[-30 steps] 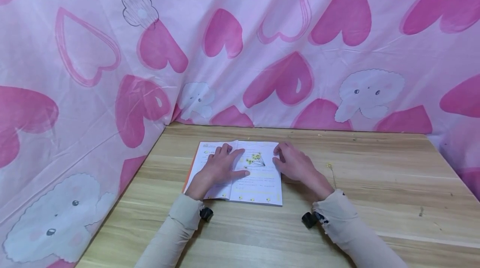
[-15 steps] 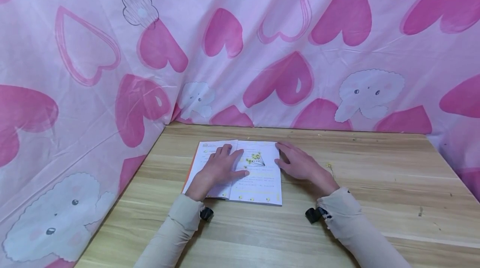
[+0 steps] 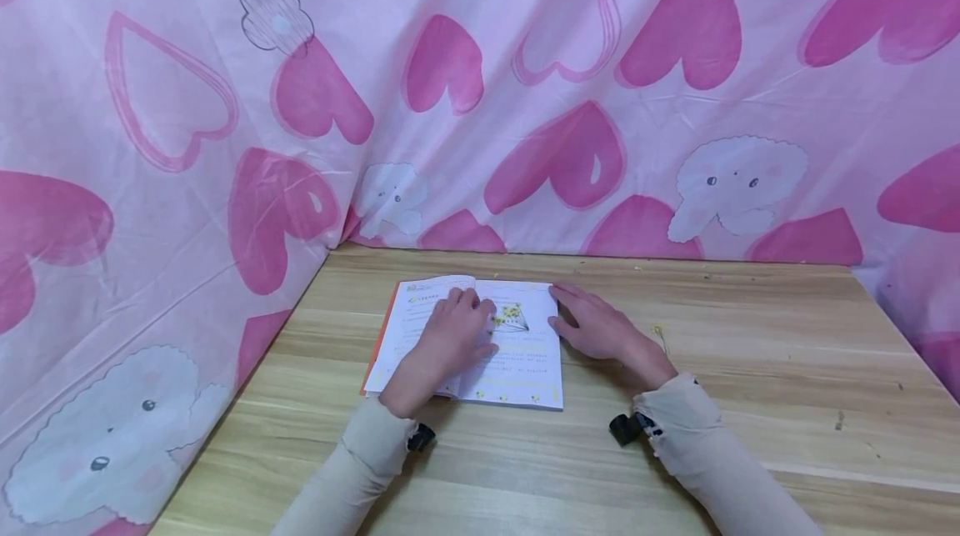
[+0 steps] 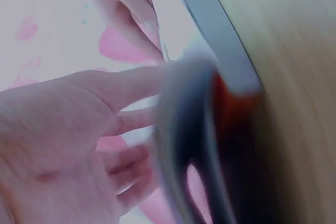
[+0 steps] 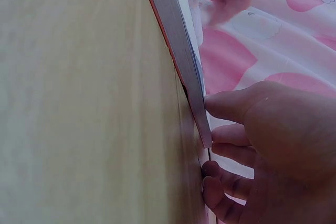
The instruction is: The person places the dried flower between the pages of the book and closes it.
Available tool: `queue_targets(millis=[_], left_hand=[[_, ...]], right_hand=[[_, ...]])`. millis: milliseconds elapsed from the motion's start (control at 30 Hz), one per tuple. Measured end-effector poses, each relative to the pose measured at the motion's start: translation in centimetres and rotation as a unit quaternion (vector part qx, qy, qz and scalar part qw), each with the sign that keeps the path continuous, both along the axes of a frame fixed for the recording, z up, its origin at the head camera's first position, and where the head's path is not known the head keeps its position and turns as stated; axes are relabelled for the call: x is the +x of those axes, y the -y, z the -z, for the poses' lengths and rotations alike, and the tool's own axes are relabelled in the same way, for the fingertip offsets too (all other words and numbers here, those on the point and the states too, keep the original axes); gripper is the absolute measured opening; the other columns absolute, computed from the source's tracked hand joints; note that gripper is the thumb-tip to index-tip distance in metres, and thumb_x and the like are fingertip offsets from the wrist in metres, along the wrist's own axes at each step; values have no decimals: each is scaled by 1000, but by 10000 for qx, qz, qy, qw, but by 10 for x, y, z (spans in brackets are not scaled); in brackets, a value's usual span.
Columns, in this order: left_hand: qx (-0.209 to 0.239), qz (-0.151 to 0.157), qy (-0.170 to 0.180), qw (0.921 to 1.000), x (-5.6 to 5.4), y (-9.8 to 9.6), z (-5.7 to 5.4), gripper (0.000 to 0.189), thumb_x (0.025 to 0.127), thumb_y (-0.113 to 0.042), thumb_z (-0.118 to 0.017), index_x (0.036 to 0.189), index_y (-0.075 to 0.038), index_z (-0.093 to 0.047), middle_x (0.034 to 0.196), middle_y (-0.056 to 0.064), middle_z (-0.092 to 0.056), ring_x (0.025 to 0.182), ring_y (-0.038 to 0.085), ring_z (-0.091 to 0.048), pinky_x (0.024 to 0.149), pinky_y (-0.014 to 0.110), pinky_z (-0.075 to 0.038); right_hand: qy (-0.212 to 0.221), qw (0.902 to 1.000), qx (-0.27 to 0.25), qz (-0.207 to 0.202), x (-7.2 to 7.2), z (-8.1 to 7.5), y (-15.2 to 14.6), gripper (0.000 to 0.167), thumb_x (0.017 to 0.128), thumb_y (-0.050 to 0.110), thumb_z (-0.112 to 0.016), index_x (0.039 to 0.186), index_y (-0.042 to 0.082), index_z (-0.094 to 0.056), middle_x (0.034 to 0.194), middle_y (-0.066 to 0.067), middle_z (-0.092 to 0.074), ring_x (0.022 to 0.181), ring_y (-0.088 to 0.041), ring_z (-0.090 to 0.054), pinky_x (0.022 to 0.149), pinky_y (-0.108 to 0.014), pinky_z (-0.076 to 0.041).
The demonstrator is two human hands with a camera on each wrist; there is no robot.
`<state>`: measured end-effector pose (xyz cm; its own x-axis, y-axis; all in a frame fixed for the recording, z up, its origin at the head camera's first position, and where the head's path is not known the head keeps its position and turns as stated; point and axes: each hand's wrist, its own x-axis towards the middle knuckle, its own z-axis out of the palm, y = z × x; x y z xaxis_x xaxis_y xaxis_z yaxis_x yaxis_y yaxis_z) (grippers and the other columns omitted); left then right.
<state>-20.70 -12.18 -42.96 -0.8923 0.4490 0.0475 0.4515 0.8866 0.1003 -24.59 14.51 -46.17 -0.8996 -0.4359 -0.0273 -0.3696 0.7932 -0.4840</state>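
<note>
An open book [image 3: 420,328] with an orange cover lies flat on the wooden table [image 3: 750,353]. My left hand [image 3: 450,340] rests palm down on it, fingers across the centre fold and reaching a yellow flower [image 3: 511,316] on the right page. In the left wrist view the left hand [image 4: 63,129] lies with fairly straight fingers against the blurred page edges [image 4: 210,51]. My right hand [image 3: 596,328] lies flat on the table at the book's right edge. In the right wrist view its thumb [image 5: 231,103] touches the page block [image 5: 178,30].
A small dried yellow sprig [image 3: 661,333] lies on the table just right of my right hand. Pink cloth with hearts [image 3: 525,102] hangs close behind the table and along its left side. Bare wood [image 5: 79,103] stretches to the right and towards me.
My left hand has slid right over the fold onto the right page, uncovering more of the left page. My right hand shifted slightly right and flattened beside the book's edge.
</note>
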Motion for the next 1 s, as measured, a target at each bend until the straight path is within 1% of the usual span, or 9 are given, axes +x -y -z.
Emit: queue_targets(millis=[67, 133, 233, 333, 467, 533, 767, 933, 1000], left_hand=[[-32, 353, -9, 9994, 6, -8, -1, 37, 92, -39, -87, 117, -15, -74, 113, 5, -72, 107, 25, -65, 90, 43, -57], [-8, 648, 226, 9976, 12, -18, -1, 29, 94, -39, -85, 110, -18, -74, 105, -1, -73, 96, 18, -66, 83, 37, -58], [151, 894, 524, 9945, 21, -30, 1, 28, 97, -40, -81, 113, -19, -71, 106, -4, -69, 92, 13, -63, 81, 31, -57], [271, 986, 472, 9936, 28, -39, 5, 32, 97, -44, -80, 114, -20, -68, 107, -4, -65, 93, 13, -62, 78, 30, -56], [390, 990, 312, 9938, 34, -45, 11, 39, 95, -50, -82, 113, -20, -64, 103, -4, -60, 93, 14, -60, 72, 29, -53], [402, 963, 288, 9941, 35, -46, 13, 43, 94, -54, -82, 114, -20, -63, 103, -4, -59, 93, 14, -59, 72, 29, -52], [257, 714, 395, 9963, 35, -49, 19, 53, 92, -66, -78, 118, -26, -58, 112, -5, -59, 97, 13, -56, 74, 29, -51], [318, 633, 502, 9962, 35, -50, 20, 53, 91, -65, -79, 119, -26, -58, 112, -5, -59, 96, 13, -56, 76, 29, -51], [328, 655, 550, 9958, 35, -50, 20, 54, 92, -64, -78, 126, -26, -59, 116, -4, -61, 99, 13, -57, 80, 30, -53]], right_hand=[[-16, 10000, -5, -21, 0, 0, 0, 65, 112, 32, -57, 167, 3, -37, 176, -20, -33, 164, -43, -31, 130, -64, -30], [-41, 10000, -11, -46, 0, 0, -1, 65, 112, 32, -57, 167, 3, -37, 176, -20, -33, 163, -43, -31, 130, -64, -30], [-101, 9999, 11, -85, -1, 0, -1, 65, 112, 32, -57, 167, 2, -37, 176, -20, -34, 162, -44, -33, 129, -65, -31], [-111, 9999, -10, -85, -1, 0, -2, 66, 112, 33, -57, 166, 2, -38, 176, -20, -34, 162, -44, -33, 129, -65, -31], [-123, 9999, -44, -67, 0, 0, -2, 66, 112, 32, -58, 167, 2, -38, 176, -20, -34, 162, -44, -34, 128, -66, -31], [-146, 9999, -43, -60, 1, 0, -2, 66, 112, 32, -58, 167, 2, -38, 175, -20, -35, 162, -44, -34, 128, -66, -31], [-153, 9999, -24, -38, 1, 2, -2, 65, 112, 31, -57, 167, 2, -37, 175, -20, -34, 162, -44, -33, 129, -66, -30], [-176, 9998, 8, -52, -1, 3, -1, 65, 112, 32, -57, 167, 3, -38, 175, -20, -34, 162, -44, -34, 129, -65, -31], [-158, 9999, 13, -50, -1, 3, -1, 65, 112, 32, -57, 167, 3, -37, 176, -20, -34, 162, -44, -33, 129, -65, -31]])
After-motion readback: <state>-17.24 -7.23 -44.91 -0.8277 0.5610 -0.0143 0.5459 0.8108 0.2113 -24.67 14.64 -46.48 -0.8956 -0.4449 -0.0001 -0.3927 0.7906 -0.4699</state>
